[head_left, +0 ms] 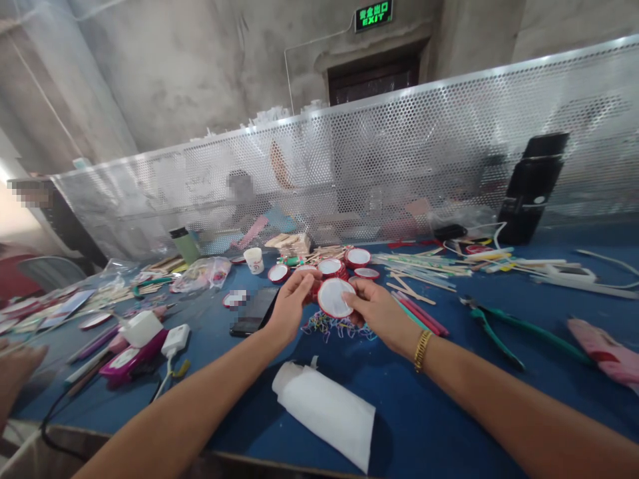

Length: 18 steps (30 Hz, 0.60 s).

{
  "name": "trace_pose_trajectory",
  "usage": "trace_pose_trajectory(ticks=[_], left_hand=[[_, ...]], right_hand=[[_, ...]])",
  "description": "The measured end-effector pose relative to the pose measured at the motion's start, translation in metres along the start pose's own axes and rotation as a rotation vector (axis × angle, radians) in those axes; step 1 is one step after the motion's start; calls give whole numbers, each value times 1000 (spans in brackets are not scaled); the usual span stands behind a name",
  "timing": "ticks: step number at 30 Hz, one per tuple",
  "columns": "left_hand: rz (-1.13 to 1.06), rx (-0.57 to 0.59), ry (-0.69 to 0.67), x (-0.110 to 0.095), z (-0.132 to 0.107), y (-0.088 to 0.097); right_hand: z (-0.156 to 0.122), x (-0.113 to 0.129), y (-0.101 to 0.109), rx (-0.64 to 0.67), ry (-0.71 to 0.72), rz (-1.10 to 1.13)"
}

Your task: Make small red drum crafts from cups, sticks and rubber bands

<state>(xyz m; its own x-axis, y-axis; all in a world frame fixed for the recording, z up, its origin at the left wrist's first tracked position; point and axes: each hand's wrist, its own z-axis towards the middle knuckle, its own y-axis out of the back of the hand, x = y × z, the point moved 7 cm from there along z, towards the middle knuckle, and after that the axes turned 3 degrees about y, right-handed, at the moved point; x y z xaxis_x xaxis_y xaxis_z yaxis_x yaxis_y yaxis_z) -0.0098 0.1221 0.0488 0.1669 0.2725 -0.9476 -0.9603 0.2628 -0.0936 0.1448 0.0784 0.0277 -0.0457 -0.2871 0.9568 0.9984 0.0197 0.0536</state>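
A round white disc with a red rim (pixel 333 299) is tilted up in front of me. My right hand (pixel 372 305) grips its right side, the thumb lying on the white face. My left hand (pixel 291 303) is at the disc's upper left, thumb and fingers pressed together; what they pinch is hidden. Just behind stands a stack of similar red-rimmed discs (pixel 330 267), with another disc (pixel 358 257) beside it. Below my hands lies a tangle of coloured thread scraps (pixel 339 327). Nearer to me is a rolled white paper-like sheet (pixel 327 409).
Green-handled pliers (pixel 504 326) and pink pens (pixel 422 313) lie to the right, a dark phone (pixel 254 311) to the left. A paper cup (pixel 253 261), thin sticks (pixel 424 265) and a black bottle-like object (pixel 534 189) stand or lie before a perforated metal screen (pixel 379 166). Another person's hand (pixel 20 366) is far left.
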Motion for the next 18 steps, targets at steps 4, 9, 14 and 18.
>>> trace_pose_trajectory(ticks=[4,9,14,18], left_hand=[[158,43,-54,-1,-3,-6],[278,-6,-86,-5,-2,-2],[287,-38,-84,-11,-3,-1],[281,-34,-82,-11,-3,-1]], right_hand=[[2,0,4,-25,58,-140],[1,1,2,5,87,-211],[-5,14,-4,58,212,-310],[-7,18,-2,64,231,-300]])
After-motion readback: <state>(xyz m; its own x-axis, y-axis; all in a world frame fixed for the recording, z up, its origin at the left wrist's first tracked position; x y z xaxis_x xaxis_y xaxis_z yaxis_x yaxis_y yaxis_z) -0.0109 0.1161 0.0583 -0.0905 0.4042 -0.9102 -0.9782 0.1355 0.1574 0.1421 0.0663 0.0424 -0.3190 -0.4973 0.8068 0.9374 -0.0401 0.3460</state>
